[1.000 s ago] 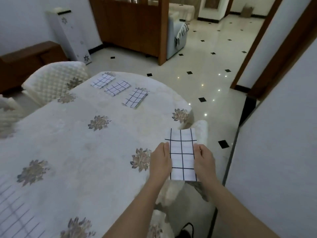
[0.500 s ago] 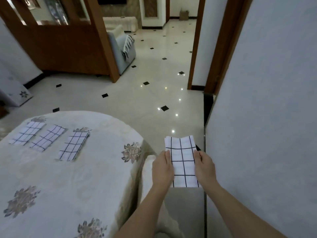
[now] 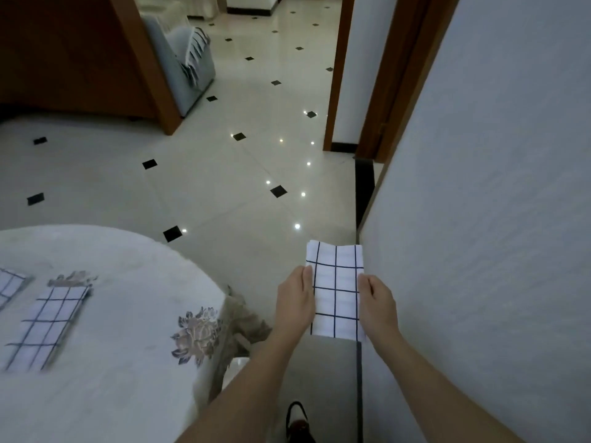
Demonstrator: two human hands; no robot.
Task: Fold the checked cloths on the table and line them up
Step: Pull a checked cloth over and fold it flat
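Note:
A folded white cloth with a dark grid [image 3: 335, 289] is held flat in the air, over the floor to the right of the table. My left hand [image 3: 295, 302] grips its left edge and my right hand [image 3: 377, 302] grips its right edge. On the round table [image 3: 128, 362] at the lower left lies another folded checked cloth [image 3: 48, 327]. A second one [image 3: 9, 284] is cut off by the left frame edge.
A grey wall [image 3: 479, 219] rises close on my right. Glossy tiled floor [image 3: 224, 174] stretches ahead toward a wooden door frame [image 3: 337, 75] and a grey armchair [image 3: 185, 62]. My shoe [image 3: 297, 420] shows below.
The view has swung right, so the table and its cloths slid to the left edge. The held cloth left the table's edge and now hangs over the floor, still gripped by both hands.

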